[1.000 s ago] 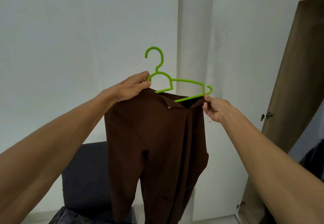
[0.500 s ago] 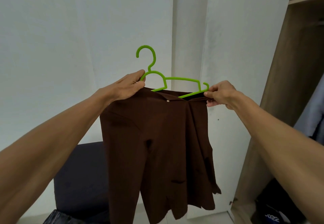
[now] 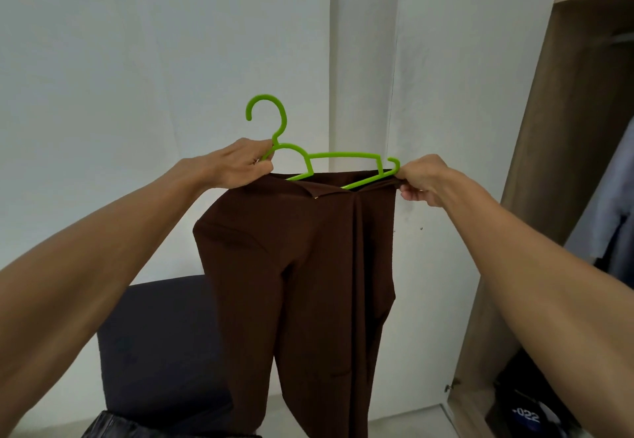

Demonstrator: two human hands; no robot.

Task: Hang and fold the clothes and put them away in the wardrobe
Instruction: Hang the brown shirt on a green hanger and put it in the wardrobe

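Both grips are clamped: left grip (image 3: 240,168) on waistband and green hanger (image 3: 343,155), right grip (image 3: 423,180) pinching the waistband's other end, perhaps the hanger tip too; brown trousers (image 3: 298,266) hang between and below them.

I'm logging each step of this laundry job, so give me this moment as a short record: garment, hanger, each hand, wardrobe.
garment: brown trousers, waistband up, legs hanging free
hanger: green hanger, hook upward, lower bar partly tucked into the waistband
left hand: left hand grips the hanger's left end
right hand: right hand pinches the waistband by the hanger's right end
wardrobe: wardrobe open on the right; trousers not yet inside
behind: dark seat
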